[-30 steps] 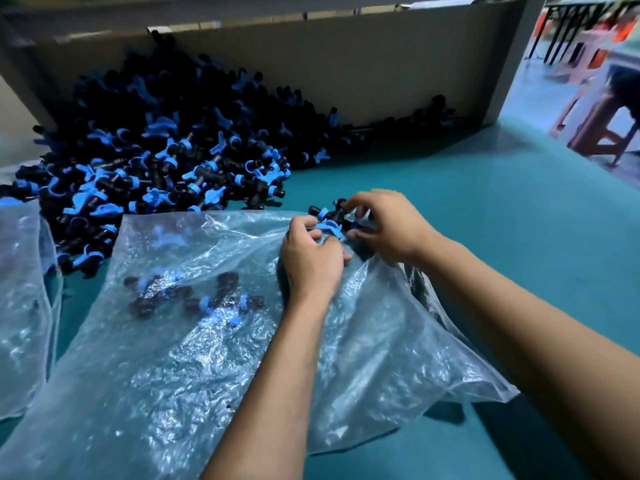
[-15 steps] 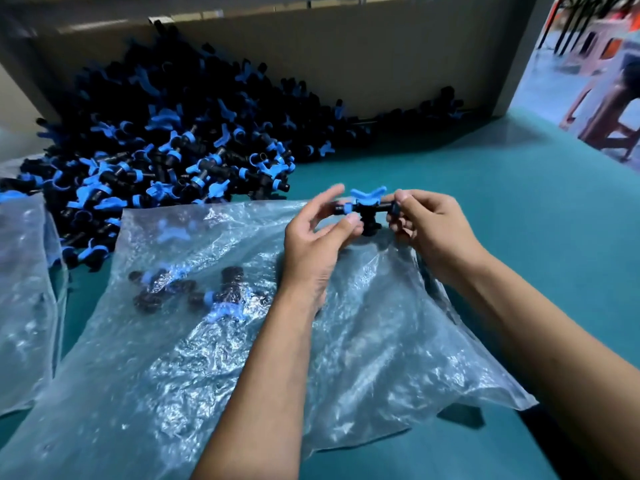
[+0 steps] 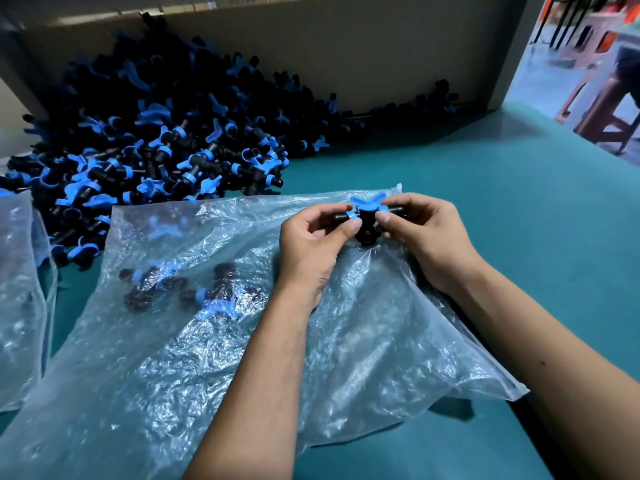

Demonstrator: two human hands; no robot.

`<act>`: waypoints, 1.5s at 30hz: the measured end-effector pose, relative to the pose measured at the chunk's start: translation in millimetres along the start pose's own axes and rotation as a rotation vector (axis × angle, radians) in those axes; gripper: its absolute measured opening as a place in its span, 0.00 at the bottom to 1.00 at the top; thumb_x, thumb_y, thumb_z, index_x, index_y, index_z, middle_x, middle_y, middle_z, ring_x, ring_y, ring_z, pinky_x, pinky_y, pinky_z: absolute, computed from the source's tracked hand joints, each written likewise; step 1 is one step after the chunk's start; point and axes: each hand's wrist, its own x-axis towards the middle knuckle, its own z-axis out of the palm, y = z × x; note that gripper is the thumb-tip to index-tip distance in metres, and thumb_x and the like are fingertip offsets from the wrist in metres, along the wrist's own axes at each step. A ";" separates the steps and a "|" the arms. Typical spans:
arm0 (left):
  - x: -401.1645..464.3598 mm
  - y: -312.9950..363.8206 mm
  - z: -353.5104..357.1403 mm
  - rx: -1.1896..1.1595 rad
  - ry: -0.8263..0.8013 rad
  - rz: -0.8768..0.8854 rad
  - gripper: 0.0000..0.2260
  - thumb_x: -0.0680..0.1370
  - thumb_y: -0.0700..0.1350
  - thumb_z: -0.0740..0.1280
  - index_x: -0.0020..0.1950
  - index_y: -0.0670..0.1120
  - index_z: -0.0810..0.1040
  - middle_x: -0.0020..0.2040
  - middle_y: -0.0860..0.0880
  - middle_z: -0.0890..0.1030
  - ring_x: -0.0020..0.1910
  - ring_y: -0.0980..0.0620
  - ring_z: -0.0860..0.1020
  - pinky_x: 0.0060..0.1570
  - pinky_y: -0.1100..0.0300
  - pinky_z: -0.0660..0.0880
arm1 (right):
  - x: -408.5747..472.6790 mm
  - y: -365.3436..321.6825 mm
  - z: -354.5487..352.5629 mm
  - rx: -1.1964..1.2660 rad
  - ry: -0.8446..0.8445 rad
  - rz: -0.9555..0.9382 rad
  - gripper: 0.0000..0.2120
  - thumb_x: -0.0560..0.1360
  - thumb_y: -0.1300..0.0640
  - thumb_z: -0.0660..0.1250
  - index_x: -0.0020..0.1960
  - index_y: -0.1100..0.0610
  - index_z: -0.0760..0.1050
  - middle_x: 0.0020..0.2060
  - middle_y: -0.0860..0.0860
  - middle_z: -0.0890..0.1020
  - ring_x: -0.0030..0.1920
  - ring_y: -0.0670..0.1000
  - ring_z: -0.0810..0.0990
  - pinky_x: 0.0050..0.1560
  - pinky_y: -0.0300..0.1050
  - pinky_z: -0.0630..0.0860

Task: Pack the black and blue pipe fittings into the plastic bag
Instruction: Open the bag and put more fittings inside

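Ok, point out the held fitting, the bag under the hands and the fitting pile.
held fitting (image 3: 366, 206): head view, on its blue handle between the two hands.
bag (image 3: 363, 341): head view, on the bare plastic near its middle.
fitting pile (image 3: 166, 133): head view, on the heap's middle.

We see a teal table (image 3: 485, 209), a pile of black fittings with bright blue handles (image 3: 156, 150), a clear, crinkled plastic bag (image 3: 346, 358), a beige-grey cardboard wall (image 3: 346, 57), and reddish-brown stools (image 3: 602, 98).
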 end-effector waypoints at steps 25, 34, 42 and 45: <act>-5.5 5.1 14.7 -0.002 0.190 0.063 0.06 0.74 0.40 0.78 0.43 0.44 0.82 0.43 0.39 0.86 0.42 0.49 0.85 0.47 0.54 0.82 | 1.2 10.5 1.3 -0.436 0.043 -0.182 0.16 0.69 0.49 0.79 0.52 0.48 0.77 0.50 0.47 0.83 0.41 0.48 0.80 0.43 0.44 0.80; -9.4 10.4 15.3 0.376 0.077 0.141 0.12 0.76 0.60 0.71 0.50 0.54 0.82 0.51 0.56 0.83 0.53 0.54 0.81 0.59 0.47 0.79 | 7.6 -5.6 -10.1 0.451 0.151 0.207 0.10 0.83 0.60 0.62 0.56 0.64 0.78 0.46 0.60 0.86 0.42 0.53 0.83 0.39 0.38 0.79; -10.1 4.0 12.1 0.904 -0.203 0.220 0.06 0.70 0.49 0.81 0.39 0.57 0.85 0.56 0.59 0.79 0.63 0.54 0.68 0.68 0.53 0.68 | 8.4 -13.9 -18.1 0.684 0.198 0.306 0.12 0.82 0.56 0.63 0.56 0.66 0.77 0.48 0.60 0.84 0.43 0.52 0.83 0.39 0.36 0.79; -9.6 3.6 11.0 0.833 -0.213 0.211 0.09 0.73 0.46 0.79 0.37 0.57 0.81 0.56 0.58 0.81 0.63 0.54 0.69 0.68 0.52 0.68 | 9.7 -17.1 -22.9 0.633 0.208 0.280 0.13 0.82 0.52 0.64 0.53 0.62 0.78 0.42 0.56 0.84 0.36 0.48 0.80 0.32 0.35 0.75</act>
